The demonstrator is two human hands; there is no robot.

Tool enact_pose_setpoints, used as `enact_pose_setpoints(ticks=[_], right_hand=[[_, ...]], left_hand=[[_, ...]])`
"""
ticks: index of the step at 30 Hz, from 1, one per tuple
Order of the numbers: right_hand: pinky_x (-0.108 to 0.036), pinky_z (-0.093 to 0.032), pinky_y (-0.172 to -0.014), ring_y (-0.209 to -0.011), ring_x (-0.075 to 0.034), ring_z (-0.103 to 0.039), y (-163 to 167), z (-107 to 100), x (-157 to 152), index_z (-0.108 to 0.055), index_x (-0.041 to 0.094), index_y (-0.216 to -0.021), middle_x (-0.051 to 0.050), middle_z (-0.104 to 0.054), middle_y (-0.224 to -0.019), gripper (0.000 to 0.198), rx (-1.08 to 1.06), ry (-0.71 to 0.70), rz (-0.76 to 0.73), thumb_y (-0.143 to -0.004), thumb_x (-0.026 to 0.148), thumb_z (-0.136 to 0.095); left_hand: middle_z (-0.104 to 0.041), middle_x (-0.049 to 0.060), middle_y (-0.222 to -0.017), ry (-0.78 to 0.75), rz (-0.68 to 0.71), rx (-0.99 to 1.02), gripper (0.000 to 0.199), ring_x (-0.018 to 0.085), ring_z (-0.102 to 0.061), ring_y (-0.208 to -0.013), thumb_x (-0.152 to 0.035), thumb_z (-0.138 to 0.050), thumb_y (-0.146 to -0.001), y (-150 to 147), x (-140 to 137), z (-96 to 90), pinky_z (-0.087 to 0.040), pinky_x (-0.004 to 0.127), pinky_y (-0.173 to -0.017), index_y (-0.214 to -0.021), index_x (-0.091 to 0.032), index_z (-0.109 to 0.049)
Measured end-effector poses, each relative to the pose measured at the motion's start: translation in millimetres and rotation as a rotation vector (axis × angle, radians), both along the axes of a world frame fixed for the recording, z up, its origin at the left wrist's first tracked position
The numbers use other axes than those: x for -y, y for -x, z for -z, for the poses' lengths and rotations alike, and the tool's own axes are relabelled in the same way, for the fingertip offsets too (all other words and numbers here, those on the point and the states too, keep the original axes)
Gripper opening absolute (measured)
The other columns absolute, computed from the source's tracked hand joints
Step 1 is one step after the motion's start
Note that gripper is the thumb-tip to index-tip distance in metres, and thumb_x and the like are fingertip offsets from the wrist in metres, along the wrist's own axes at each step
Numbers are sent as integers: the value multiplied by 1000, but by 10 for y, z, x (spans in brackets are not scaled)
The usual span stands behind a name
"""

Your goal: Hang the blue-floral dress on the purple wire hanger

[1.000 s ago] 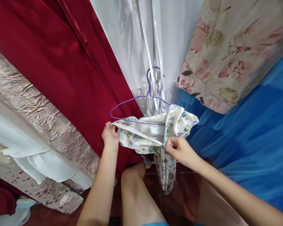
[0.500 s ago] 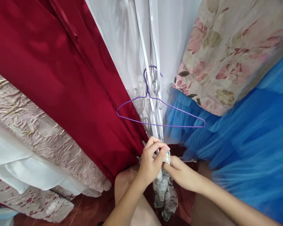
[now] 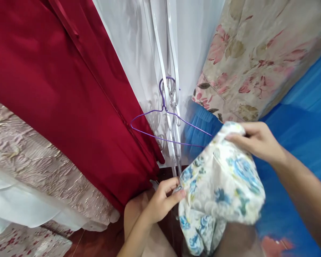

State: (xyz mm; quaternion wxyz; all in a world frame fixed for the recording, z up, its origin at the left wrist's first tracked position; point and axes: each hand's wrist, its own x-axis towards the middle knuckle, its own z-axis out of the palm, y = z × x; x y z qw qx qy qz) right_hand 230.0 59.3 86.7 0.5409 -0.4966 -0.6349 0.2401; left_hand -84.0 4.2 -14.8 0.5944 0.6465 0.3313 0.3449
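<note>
A white cloth with blue and green flowers (image 3: 219, 178) is spread between my two hands. My right hand (image 3: 259, 141) is closed on its upper corner and holds it raised to the right. At the lower left edge of the cloth, my left hand (image 3: 164, 198) pinches it between thumb and fingers. A purple wire hanger (image 3: 149, 134) hangs from the white metal stand (image 3: 164, 67). The cloth covers the hanger's right end. Loose folds of the cloth hang down over my legs, and some of it is blurred.
A dark red satin cloth (image 3: 69, 107) hangs on the left, beside pink embossed fabric (image 3: 29, 142). On the right hang a beige floral garment (image 3: 246, 60) and bright blue tulle (image 3: 305, 117). White fabric (image 3: 125, 39) hangs behind the stand. Reddish floor tiles (image 3: 82, 242) show below.
My right hand has moved up and right, drawing the flowered cloth out wide from a small bunch. My left hand has shifted slightly down and left, still gripping an edge.
</note>
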Motion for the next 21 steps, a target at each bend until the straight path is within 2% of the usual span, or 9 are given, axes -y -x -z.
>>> enact_pose_setpoints(ticks=[1,3,6,9,12,14,17,19,21], right_hand=[[-24,-35,-45,-52,-11,-50,76,-37,-191,-72,18,-64,-1,-63,-59,23,21,-34,-54,-74,37,-83],[-22,-37,-48,-54,-10,-52,324,-89,-550,-71,18,-74,1,-62,-64,25,-94,-33,-184,-83,42,-73],[-21,-42,-47,-49,-10,-54,740,-122,-901,-67,18,-74,2,-64,-60,25,-360,208,-344,-85,40,-73],[-25,-51,-48,-50,-15,-63,942,-122,-958,-68,15,-73,-3,-70,-62,22,-491,533,-490,-83,34,-76],[-31,-60,-59,-61,-20,-71,906,-114,-844,-71,14,-80,-8,-75,-70,18,-539,666,-630,-82,31,-76],[-31,-61,-63,-64,-20,-73,836,-127,-755,-73,14,-84,-8,-76,-75,17,-556,678,-672,-82,30,-76],[-26,-59,-58,-61,-17,-71,761,-187,-667,-72,16,-86,-5,-75,-75,14,-560,634,-660,-79,26,-79],[-24,-57,-55,-58,-15,-69,739,-235,-639,-72,17,-87,-3,-74,-73,14,-538,600,-659,-78,24,-79],[-23,-56,-53,-57,-15,-69,731,-271,-627,-72,18,-87,-2,-74,-72,13,-506,592,-667,-79,24,-79]], left_hand=[[-64,6,-86,-27,-33,-9,33,18,-58,-81,-45,-64,-91,14,-20,-65,-47,25,-72,-98,-13,-67],[-60,3,-80,-86,-120,-44,30,15,-54,-74,-44,-62,-93,46,-55,-172,-44,22,-66,-94,-15,-66],[-64,3,-87,-174,-279,-92,28,16,-57,-82,-42,-56,-97,134,-120,-207,-46,23,-74,-100,-17,-68],[-69,5,-95,-220,-450,-91,29,19,-60,-91,-42,-56,-97,331,-198,-103,-48,26,-83,-104,-18,-71],[-69,4,-90,-168,-596,-11,28,20,-62,-88,-43,-63,-91,628,-224,-2,-49,25,-81,-94,-17,-72],[-69,5,-84,-85,-564,0,27,20,-63,-81,-44,-68,-86,836,-212,-2,-50,25,-73,-86,-17,-72],[-70,5,-76,26,-221,-235,23,22,-64,-74,-38,-73,-79,1123,-269,-106,-50,27,-64,-78,-16,-73],[-68,4,-69,-106,-115,-461,17,22,-63,-68,-32,-74,-76,1305,-432,-216,-49,28,-63,-69,-17,-72],[-64,2,-60,-379,-248,-597,18,20,-59,-62,-26,-72,-73,1485,-690,-353,-47,27,-64,-57,-19,-67]])
